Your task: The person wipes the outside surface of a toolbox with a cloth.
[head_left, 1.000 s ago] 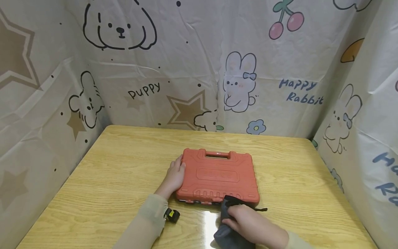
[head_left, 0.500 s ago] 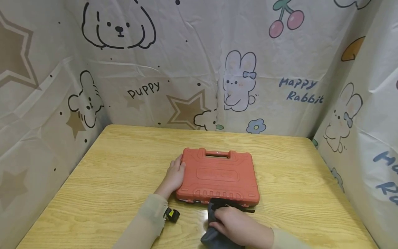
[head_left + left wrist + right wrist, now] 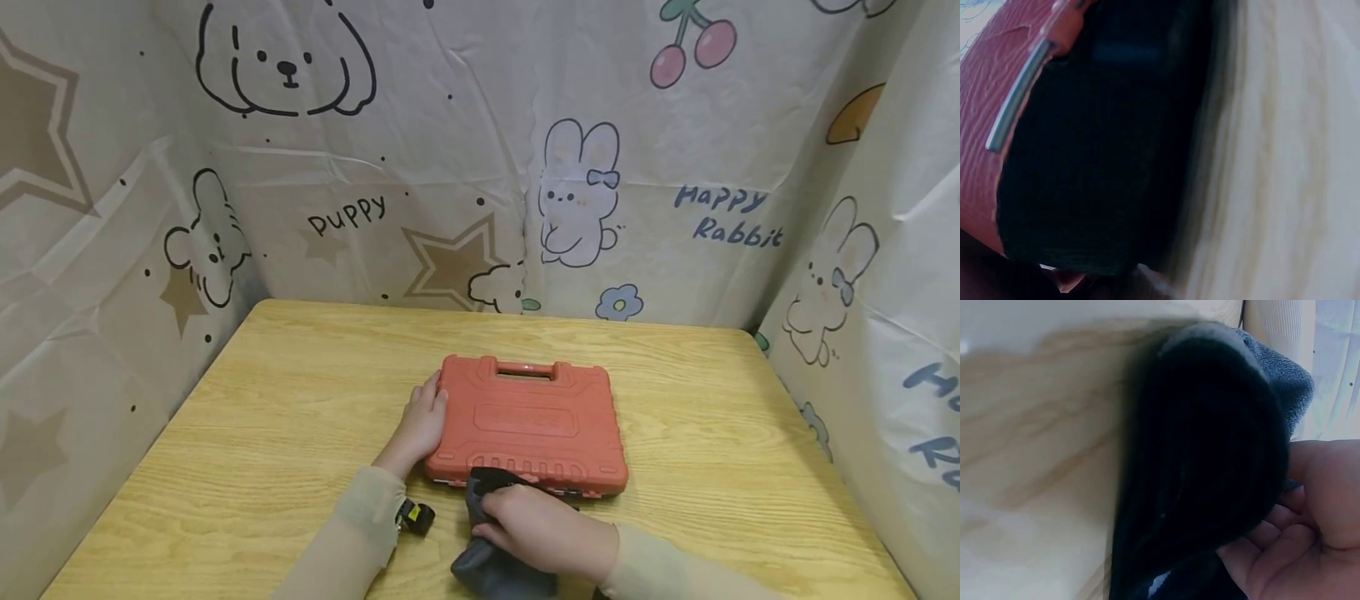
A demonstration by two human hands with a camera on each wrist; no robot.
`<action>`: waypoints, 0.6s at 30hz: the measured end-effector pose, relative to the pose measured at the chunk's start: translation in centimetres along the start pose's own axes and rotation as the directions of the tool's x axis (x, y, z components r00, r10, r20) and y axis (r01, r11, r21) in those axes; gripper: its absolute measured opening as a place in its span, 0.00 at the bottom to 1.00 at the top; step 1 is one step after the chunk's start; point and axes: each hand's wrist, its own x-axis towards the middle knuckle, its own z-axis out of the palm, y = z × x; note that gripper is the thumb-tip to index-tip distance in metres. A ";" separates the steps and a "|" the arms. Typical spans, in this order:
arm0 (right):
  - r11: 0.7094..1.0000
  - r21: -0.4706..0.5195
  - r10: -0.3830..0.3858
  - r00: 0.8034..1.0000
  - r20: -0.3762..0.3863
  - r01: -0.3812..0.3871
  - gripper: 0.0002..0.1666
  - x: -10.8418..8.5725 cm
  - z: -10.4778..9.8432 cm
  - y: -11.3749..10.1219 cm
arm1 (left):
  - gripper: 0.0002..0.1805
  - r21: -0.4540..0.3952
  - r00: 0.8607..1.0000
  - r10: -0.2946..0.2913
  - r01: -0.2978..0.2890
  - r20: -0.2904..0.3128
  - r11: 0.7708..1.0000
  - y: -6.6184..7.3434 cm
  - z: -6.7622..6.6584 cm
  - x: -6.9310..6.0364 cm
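A red hard-plastic tool case [image 3: 525, 421] lies flat on the table, its carry handle at the far edge. My left hand [image 3: 422, 425] grips the case's left side. The left wrist view shows the red lid [image 3: 997, 119], a metal pin and a dark lower half close up. My right hand [image 3: 543, 529] holds a dark grey cloth [image 3: 498, 571] bunched in its fingers. The cloth's black edge touches or overlaps the front of the case, where latches show. From the right wrist, the cloth [image 3: 1204, 450] looks fuzzy outside and very dark within a fold; my fingers pinch its edge.
The wood-grain table [image 3: 300, 358] spreads around the case on all sides. A printed fabric curtain [image 3: 360, 150] with cartoon animals and stars closes off the back and both sides. A small black device with a yellow mark [image 3: 416, 517] sits at my left wrist.
My right hand has slid leftward along the front edge of the case, carrying the grey cloth. The left hand and the case have stayed in place.
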 end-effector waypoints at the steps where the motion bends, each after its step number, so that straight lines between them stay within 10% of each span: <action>1: 1.000 -0.007 0.000 1.000 0.004 0.000 0.16 0.2 0.0 -0.2 | 0.31 0.005 1.000 0.004 -0.004 -0.003 1.000 0.0 0.0 0.0; 18: 0.992 -0.053 -0.113 0.994 0.005 0.113 0.17 3.9 0.5 -1.6 | 0.30 0.015 0.999 0.047 -0.047 -0.018 0.999 -0.2 -0.1 0.1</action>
